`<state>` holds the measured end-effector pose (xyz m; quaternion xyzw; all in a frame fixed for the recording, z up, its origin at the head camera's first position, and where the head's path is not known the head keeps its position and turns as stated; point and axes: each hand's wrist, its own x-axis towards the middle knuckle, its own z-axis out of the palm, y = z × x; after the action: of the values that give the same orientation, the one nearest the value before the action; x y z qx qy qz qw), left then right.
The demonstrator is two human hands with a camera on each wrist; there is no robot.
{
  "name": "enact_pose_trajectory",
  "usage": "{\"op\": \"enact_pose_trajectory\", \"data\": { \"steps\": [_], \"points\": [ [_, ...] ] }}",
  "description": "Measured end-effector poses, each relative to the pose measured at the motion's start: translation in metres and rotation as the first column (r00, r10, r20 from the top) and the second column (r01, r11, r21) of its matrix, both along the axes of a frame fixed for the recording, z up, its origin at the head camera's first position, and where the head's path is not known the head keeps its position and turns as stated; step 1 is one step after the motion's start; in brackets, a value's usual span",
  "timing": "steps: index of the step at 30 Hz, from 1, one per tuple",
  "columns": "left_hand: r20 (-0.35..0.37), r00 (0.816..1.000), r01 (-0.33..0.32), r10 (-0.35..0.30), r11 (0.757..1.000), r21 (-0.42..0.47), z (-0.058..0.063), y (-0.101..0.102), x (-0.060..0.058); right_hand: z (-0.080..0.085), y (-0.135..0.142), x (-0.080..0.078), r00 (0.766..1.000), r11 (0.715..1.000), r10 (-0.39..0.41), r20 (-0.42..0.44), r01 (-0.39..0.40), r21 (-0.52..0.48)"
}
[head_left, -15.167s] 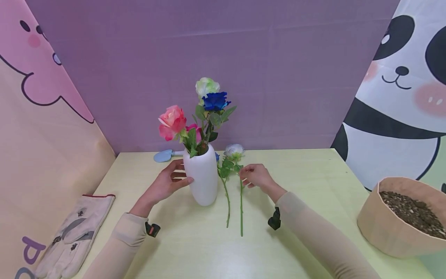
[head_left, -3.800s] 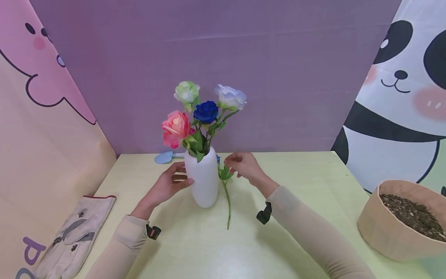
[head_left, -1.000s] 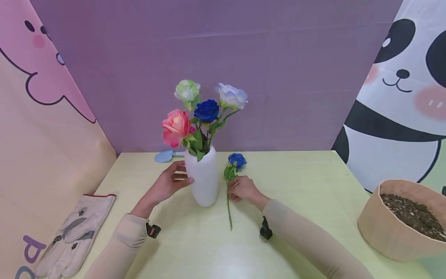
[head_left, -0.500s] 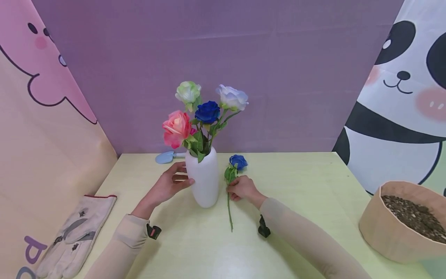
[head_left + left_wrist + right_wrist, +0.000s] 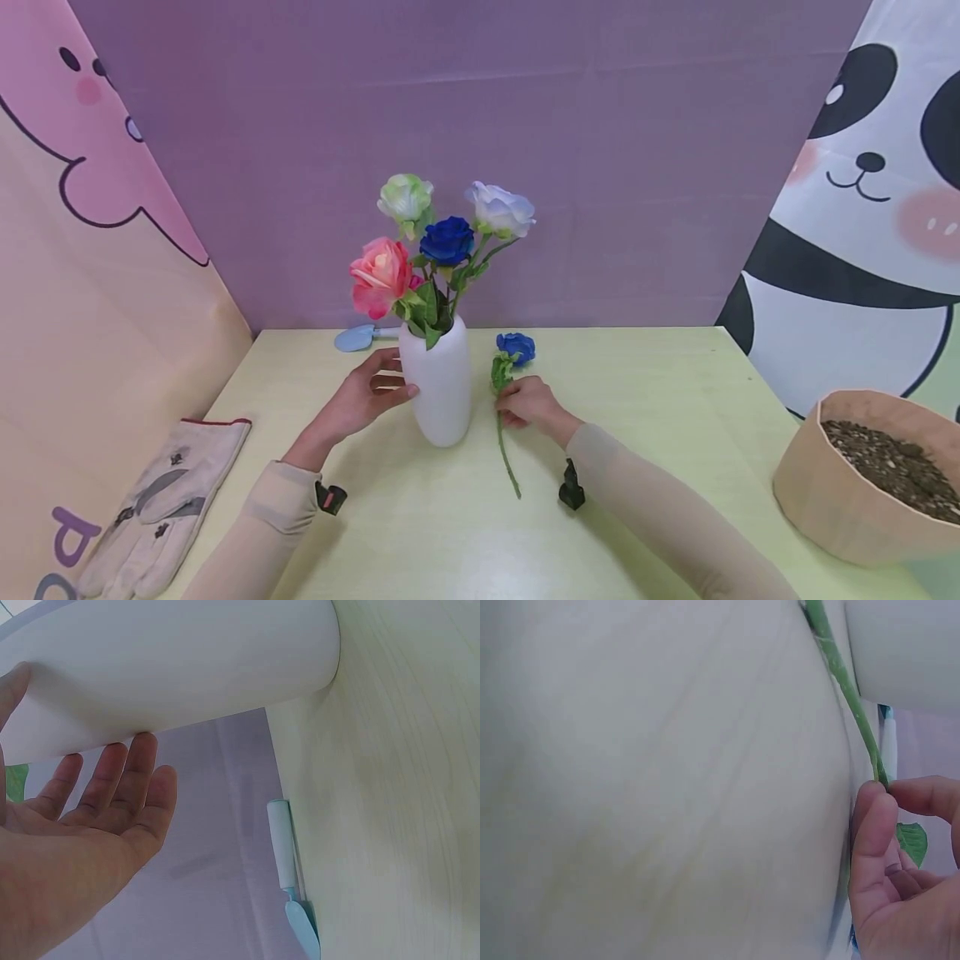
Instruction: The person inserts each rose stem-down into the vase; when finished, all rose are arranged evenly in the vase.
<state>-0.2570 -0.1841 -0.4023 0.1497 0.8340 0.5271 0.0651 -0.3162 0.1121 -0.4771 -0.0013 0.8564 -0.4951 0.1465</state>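
Observation:
A white vase (image 5: 438, 396) stands upright mid-table, holding a coral-pink rose (image 5: 380, 277), a greenish-white flower (image 5: 405, 198), a blue rose (image 5: 447, 241) and a pale lilac-white flower (image 5: 501, 210). A bit of magenta bloom shows behind the coral one. My left hand (image 5: 367, 396) holds the vase's side, thumb in front; the left wrist view shows its fingertips against the wall (image 5: 187, 667). Right of the vase, my right hand (image 5: 528, 402) pinches another blue rose (image 5: 516, 348) below its leaves. In the right wrist view, thumb and fingertips meet on its green stem (image 5: 847, 682).
A light-blue toy trowel (image 5: 355, 337) lies behind the vase near the table's back edge. Folded work gloves (image 5: 165, 508) rest at the left edge. At the right stands a tan fabric pot (image 5: 840, 492) with soil in it.
The lilac-white flower went from the table into the vase. My right hand has since gripped the remaining blue rose, whose stem's lower end has just swung right. My left hand stays on the vase.

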Motion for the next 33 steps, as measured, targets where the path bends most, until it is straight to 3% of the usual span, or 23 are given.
{"op": "enact_pose_trajectory", "data": {
  "steps": [13, 33],
  "points": [
    [0.002, 1.0, -0.004, 0.004, 1.0, 0.001, -0.001, 0.0, 0.001, 0.007, 0.01, -0.003, 0.999, 0.99, -0.017, 0.029, 0.02, -0.14],
    [-0.003, 1.0, -0.003, 0.003, 1.0, 0.005, 0.001, 0.0, 0.001, 0.062, 0.03, 0.004, 0.997, 0.952, -0.068, 0.021, 0.071, -0.297]
  ]
}}
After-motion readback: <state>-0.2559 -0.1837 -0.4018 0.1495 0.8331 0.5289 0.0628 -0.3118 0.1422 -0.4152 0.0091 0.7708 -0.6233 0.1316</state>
